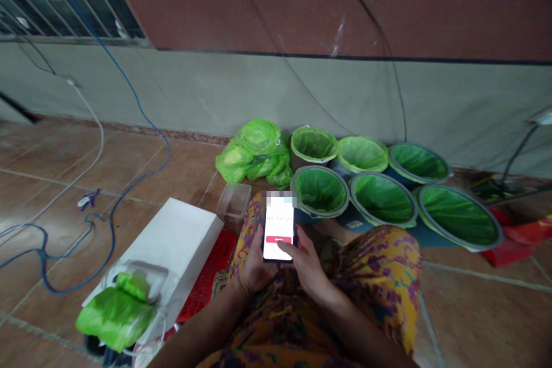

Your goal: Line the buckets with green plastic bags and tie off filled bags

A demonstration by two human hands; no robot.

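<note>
Upright above my lap is a smartphone [278, 224] with a bright white screen, dark digits and a red button near the bottom. My left hand [254, 267] wraps round its left side and lower edge. On the other side, my right hand [308, 261] also holds the phone, its thumb resting over the screen by the red button. Fingers behind the phone are hidden. Just beyond it stand several bins, the nearest one a bin [321, 190] lined with a green bag. A clear plastic tub [234, 201] sits on the floor left of my knee.
Bunched green bags [254, 152] lie against the wall [207, 92]. At my left, a white box [172, 241] carries a roll of green bags [116, 316], beside a red basket [207, 276]. A blue cable [112, 224] loops over the tiles. Red material [517, 238] lies far right.
</note>
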